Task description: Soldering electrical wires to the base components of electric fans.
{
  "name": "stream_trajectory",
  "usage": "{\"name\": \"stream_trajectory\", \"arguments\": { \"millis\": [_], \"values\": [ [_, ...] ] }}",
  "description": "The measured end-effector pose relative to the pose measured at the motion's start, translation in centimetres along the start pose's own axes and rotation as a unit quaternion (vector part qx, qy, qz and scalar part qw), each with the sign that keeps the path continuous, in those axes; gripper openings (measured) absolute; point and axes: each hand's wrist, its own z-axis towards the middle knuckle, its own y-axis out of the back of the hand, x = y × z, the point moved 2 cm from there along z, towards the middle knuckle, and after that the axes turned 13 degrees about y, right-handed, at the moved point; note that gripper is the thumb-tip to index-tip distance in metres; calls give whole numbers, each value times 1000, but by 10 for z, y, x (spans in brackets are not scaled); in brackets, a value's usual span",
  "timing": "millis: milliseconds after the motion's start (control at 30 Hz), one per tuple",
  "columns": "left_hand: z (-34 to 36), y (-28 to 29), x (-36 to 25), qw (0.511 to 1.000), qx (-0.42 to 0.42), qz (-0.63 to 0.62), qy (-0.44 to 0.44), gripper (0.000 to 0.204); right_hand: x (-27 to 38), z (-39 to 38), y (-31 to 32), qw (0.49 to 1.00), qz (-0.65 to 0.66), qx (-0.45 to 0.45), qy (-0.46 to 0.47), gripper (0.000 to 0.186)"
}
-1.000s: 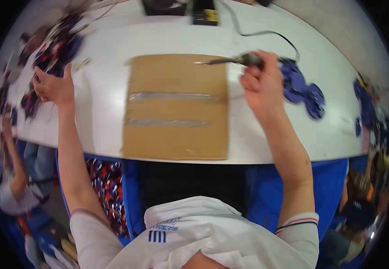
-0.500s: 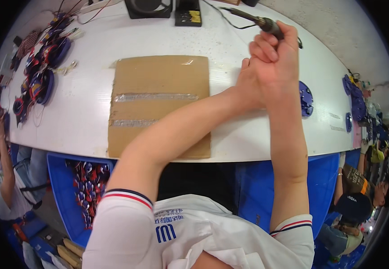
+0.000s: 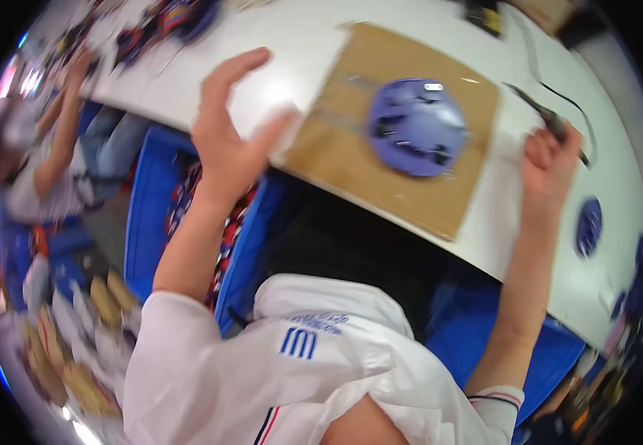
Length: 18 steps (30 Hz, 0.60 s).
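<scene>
In my right hand is a soldering iron, its thin tip pointing to the upper left and its cable trailing across the table. My left hand is open and holds nothing, with thumb and fingers spread over the table's front edge, left of the cardboard sheet. On that sheet lies a round purple plastic housing with dark parts on it, blurred by motion and touched by neither hand. To the right of my right hand rests another purple round piece.
A blue bin of red and blue parts stands below the table's edge at left, another blue bin at right. Wired purple assemblies lie at the far left. A black stand sits at the back. A co-worker's hand is at left.
The view has turned, shifting the table's contents. My left hand has moved from beside my right wrist to the left and spread. The purple housing now lies on the cardboard. My right hand keeps the soldering iron.
</scene>
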Motion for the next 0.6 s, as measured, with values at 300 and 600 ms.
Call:
{"name": "stream_trajectory", "arguments": {
  "millis": [300,600],
  "values": [
    [-179,169,210,850,-179,285,405,23,1,32,36,997,3,60,-49,11],
    [-311,208,257,652,25,454,606,37,3,37,45,998,-25,42,-42,9]
  ]
}}
